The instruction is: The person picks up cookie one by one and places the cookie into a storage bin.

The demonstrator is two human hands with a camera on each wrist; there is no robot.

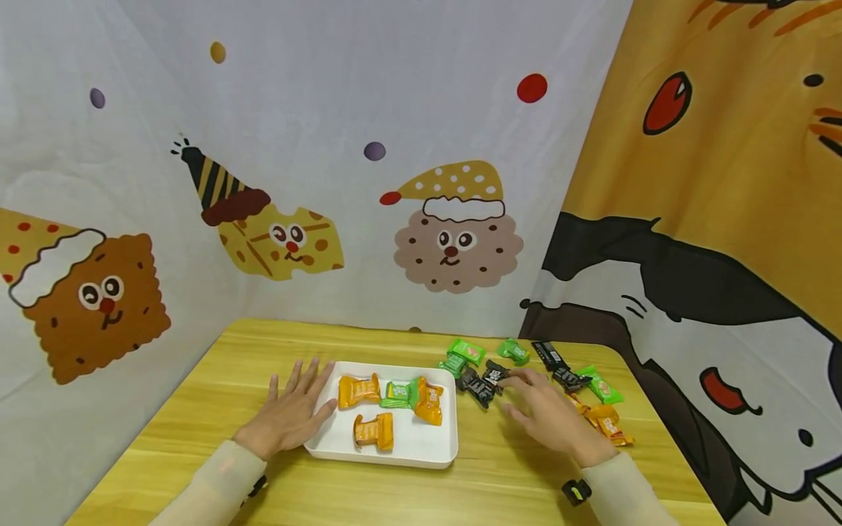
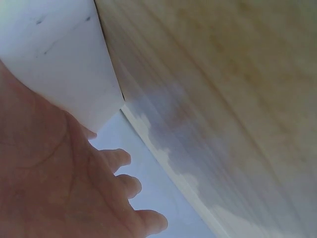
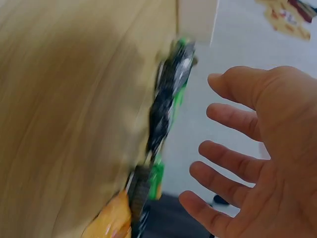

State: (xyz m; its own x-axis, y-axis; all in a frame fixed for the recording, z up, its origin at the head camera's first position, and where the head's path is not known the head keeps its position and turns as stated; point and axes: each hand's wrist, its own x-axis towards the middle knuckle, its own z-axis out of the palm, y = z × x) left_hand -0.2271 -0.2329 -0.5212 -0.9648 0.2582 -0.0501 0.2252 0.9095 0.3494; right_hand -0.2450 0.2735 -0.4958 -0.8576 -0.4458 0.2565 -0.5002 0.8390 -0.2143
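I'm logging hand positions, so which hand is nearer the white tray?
Left. The left hand is at the tray's left edge; the right hand is apart from it, off its right side, by the black packets.

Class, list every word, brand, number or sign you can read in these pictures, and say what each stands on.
No text is readable.
Orange wrappers in the white tray: print, too small to read.
Green wrapper in the tray: print, too small.
Black wrappers near the right hand: pale print, too small or blurred.
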